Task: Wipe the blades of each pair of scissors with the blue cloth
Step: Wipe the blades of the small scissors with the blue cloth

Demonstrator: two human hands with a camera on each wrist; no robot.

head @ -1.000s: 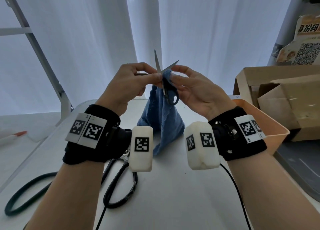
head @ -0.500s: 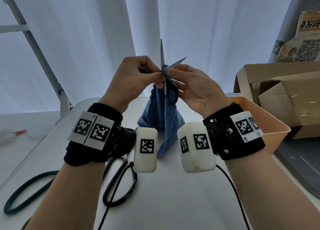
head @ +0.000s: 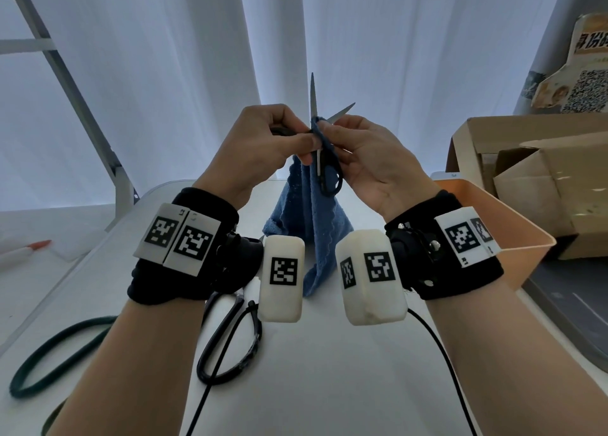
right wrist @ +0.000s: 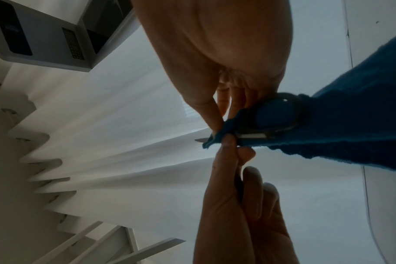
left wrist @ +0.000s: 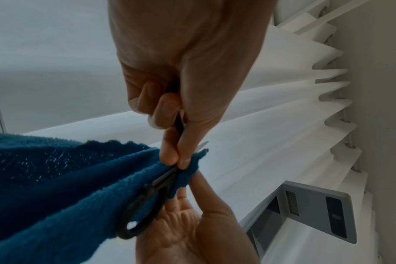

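The cloth (head: 312,225) is the biggest of the task's things: a blue terry towel with a scalloped edge, hanging in a long cone from the hands down to the white table (head: 329,370), where its lower folds rest near the middle. Its top corner is bunched at the base of the blades.

On the table near the left wrist lies a large pair of scissors (head: 230,340) with black loop handles, its blades hidden behind the wrist gear.

Held up in the air over the far part of the table is a small pair of scissors (head: 320,159): black handles, a pale strip along one shank, two short silver blades spread in a V, one pointing straight up, the other slanting up to the right. One handle loop hangs down in front of the cloth.

The left hand (head: 260,149) is closed, its thumb and forefinger pinching the cloth against the scissors at the pivot, and a dark handle runs back into its curled fingers. The right hand (head: 371,162) pinches the cloth's top edge round the slanting blade, its other fingers loosely spread.
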